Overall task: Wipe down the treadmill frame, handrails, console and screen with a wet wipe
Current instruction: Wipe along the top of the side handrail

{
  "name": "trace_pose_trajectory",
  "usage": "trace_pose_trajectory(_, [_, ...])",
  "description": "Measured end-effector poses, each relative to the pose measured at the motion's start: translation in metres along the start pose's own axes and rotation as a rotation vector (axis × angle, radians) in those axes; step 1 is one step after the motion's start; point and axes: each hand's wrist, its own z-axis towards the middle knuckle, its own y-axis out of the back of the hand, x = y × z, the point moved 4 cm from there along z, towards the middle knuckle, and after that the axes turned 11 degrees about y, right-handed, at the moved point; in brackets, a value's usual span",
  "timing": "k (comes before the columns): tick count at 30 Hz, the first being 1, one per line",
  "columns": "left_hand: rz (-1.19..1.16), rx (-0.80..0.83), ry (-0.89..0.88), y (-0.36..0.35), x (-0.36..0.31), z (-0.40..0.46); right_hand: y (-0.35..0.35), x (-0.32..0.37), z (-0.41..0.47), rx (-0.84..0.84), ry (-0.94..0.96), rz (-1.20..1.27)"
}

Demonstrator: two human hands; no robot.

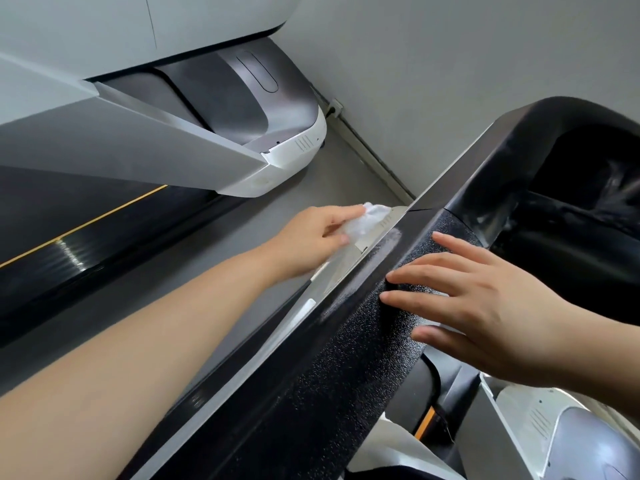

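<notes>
Left grip: the left hand (311,233) pinches a crumpled wet wipe (363,221) between thumb and fingers, pressing it on the pale side panel (343,263) of the treadmill frame.
Right grip: the right hand (485,306) lies spread, fingers straight, on the textured black handrail (346,358), holding nothing.
Wipe position: low on the outer side of the frame, just beside the handrail's edge.
Surroundings: a second treadmill (284,157) stands on the grey floor (207,244) to the left.
Progress: frame wiping is under way; a faint streak on the rail may be moisture. Console and screen are out of view, so probably left to do.
</notes>
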Motion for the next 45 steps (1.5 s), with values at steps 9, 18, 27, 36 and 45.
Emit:
trace_pose_trajectory(9, [0.226,0.225,-0.306,-0.03,-0.01,-0.026,0.0,-0.001,-0.002,-0.032,0.024,0.014])
trace_pose_trajectory(18, [0.619,0.057,-0.035,-0.013,0.008,0.026,-0.001,-0.003,-0.007,0.038,0.002,0.013])
trace_pose_trajectory(27, [0.386,-0.284,-0.448,-0.022,-0.035,0.023,-0.001,-0.003,-0.008,0.022,0.005,0.031])
trace_pose_trajectory(36, [0.53,-0.238,-0.516,-0.029,-0.03,0.016,-0.001,-0.003,-0.01,0.017,0.008,0.031])
trace_pose_trajectory(45, [0.322,-0.314,-0.362,-0.02,-0.026,0.001,-0.002,-0.004,-0.011,0.022,0.008,0.033])
